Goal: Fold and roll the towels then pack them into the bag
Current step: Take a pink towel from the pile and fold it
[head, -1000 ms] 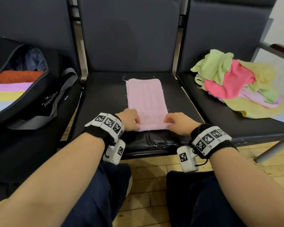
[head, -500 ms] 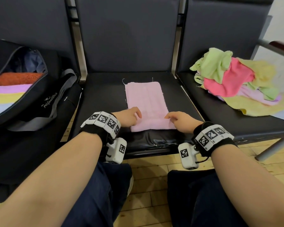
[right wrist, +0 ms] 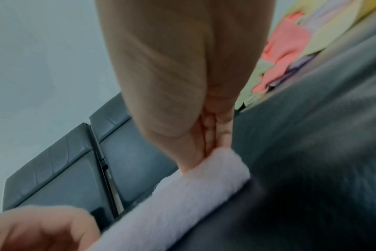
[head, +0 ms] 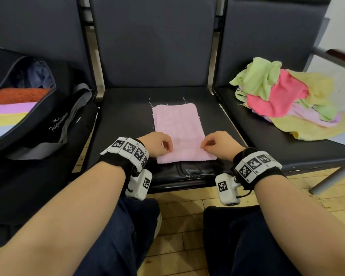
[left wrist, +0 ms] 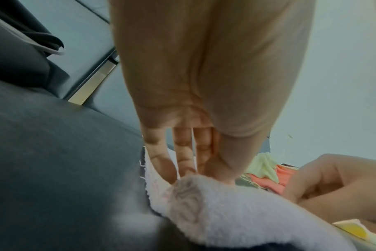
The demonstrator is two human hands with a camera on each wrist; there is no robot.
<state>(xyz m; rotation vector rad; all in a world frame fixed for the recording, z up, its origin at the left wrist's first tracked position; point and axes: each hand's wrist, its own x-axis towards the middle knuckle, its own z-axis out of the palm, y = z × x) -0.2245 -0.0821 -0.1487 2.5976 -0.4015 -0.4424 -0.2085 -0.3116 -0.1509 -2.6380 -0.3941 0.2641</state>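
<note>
A pink towel (head: pixel 177 124), folded into a long strip, lies on the black middle seat (head: pixel 127 116). Its near end is turned up into a small roll (left wrist: pixel 204 203) (right wrist: pixel 182 195). My left hand (head: pixel 166 149) pinches the roll's left end, with its fingers (left wrist: pixel 182 152) behind the roll and the thumb on top. My right hand (head: pixel 204 146) pinches the right end in the same way (right wrist: pixel 204 152). An open black bag (head: pixel 48 124) on the left seat holds several rolled towels (head: pixel 10 112).
A loose pile of green, pink, yellow and lilac towels (head: pixel 287 96) lies on the right seat. A metal armrest (head: pixel 337 54) stands beyond it. My knees and the wooden floor (head: pixel 187 226) are below the seat's front edge.
Both hands stretched their fingers out over the near end half a second ago and now curl round it again. The rolled end sits a little farther up the strip.
</note>
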